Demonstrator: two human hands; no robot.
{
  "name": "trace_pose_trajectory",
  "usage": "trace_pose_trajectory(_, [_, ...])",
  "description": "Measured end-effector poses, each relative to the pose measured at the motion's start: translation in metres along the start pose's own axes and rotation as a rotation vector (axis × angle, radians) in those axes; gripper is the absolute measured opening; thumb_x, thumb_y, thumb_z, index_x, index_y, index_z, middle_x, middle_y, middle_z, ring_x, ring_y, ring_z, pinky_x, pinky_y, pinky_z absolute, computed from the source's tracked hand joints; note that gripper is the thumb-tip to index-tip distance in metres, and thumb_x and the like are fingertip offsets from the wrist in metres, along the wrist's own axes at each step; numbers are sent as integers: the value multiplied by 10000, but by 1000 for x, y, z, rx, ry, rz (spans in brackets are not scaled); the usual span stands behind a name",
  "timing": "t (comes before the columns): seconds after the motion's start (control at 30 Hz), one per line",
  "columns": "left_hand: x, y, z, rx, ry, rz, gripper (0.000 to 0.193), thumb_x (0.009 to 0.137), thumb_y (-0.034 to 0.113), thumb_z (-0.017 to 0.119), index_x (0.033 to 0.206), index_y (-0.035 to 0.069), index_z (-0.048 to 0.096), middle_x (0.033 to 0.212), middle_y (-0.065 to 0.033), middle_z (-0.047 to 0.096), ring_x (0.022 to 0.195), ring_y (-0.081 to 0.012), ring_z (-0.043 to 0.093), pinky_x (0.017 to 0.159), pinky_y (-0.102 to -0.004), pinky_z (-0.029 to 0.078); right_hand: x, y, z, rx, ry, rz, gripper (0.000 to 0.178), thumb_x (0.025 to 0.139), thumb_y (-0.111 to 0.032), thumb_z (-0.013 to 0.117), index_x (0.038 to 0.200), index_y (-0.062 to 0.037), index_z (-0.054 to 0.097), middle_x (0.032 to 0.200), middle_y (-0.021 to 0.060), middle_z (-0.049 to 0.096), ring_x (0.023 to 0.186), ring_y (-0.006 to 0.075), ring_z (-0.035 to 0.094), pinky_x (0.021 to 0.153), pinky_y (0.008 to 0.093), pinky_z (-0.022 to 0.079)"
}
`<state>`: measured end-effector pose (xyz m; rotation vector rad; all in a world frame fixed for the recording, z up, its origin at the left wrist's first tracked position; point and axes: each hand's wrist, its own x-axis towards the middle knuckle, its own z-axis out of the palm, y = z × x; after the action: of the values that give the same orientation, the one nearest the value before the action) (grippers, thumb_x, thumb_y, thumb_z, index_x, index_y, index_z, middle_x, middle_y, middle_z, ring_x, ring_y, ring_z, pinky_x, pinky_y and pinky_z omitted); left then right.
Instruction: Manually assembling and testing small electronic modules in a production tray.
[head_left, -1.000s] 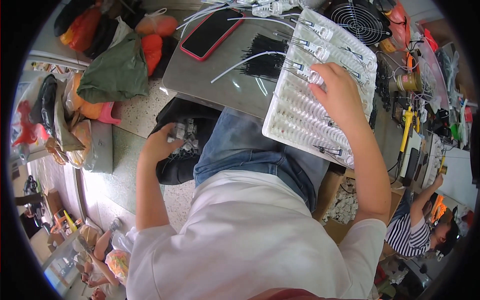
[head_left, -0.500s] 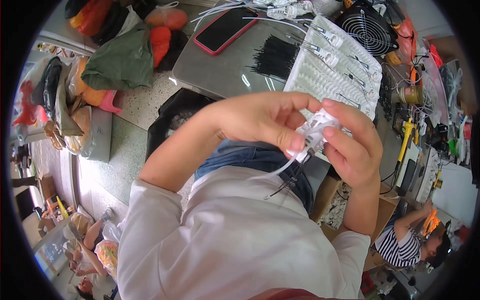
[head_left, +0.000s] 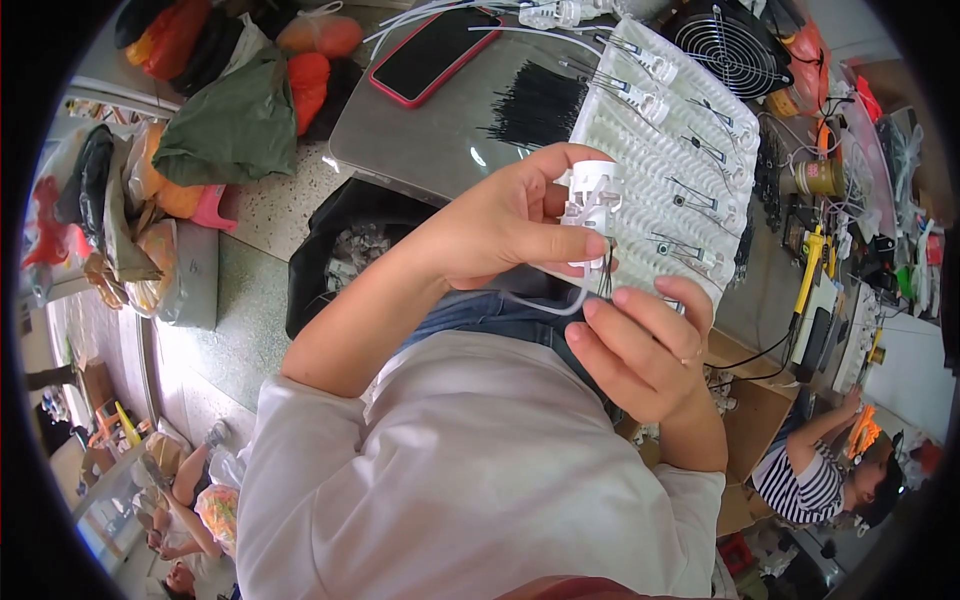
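My left hand (head_left: 515, 220) is closed on a white plastic housing (head_left: 592, 195), holding it roughly upright with the thumb across its lower part. From the housing a thin white cable (head_left: 562, 307) curves down and to the left. Thin black wires (head_left: 606, 275) hang below my left thumb. Close under them is my right hand (head_left: 645, 350), fingers loosely bent and apart. Its fingertips are near the wire ends; I cannot tell whether they touch. Behind the hands lies a white ribbed tray (head_left: 640, 150) bearing several small parts with black leads and white housings.
On the grey table (head_left: 400, 140) lie a red-edged phone (head_left: 435, 58) and a bundle of black wires (head_left: 535, 105). A round black fan grille (head_left: 728, 50) stands beyond the tray. A yellow-handled tool (head_left: 808, 280) lies at right. Below are a black bag (head_left: 325, 225) and a cardboard box (head_left: 755, 430).
My left hand has turned the white housing more upright and moved it slightly up and left. My right hand has let go of the housing and dropped below it.
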<state>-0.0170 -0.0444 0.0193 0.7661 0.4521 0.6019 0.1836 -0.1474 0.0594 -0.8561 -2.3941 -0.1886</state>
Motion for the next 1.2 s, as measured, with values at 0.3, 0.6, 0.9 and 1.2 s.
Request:
trace_pose_trajectory(0.3, [-18,-1,10,239,90,122,638,905,-45,669,1434,43,324,1215,-145,640,1092,-203,665,926,-361,561,4,4,30,281,269,422,211,815,114,757,997,15,712,916,133,697,800,268,665,705,344,540])
trace_pose_trajectory(0.6, [-23,-20,4,181,103,238,660,891,-18,755,1433,65,387,1168,-120,605,1047,-148,640,878,-297,560,12,3,29,225,238,564,269,808,127,747,1063,44,739,948,148,696,786,223,661,678,288,520])
trace_pose_trajectory(0.9, [-27,-22,4,475,260,400,690,813,80,859,1363,22,447,1109,-129,671,1033,-190,686,907,-345,584,7,3,38,384,147,519,439,775,154,649,1201,55,687,1115,186,644,937,277,657,811,331,535])
trace_pose_trajectory(1.2, [-60,-29,-10,366,427,445,699,809,65,862,1350,-1,424,1140,-151,660,1052,-214,684,929,-359,576,26,16,48,677,-42,397,558,743,123,617,1290,20,642,1172,188,565,1048,325,575,921,397,482])
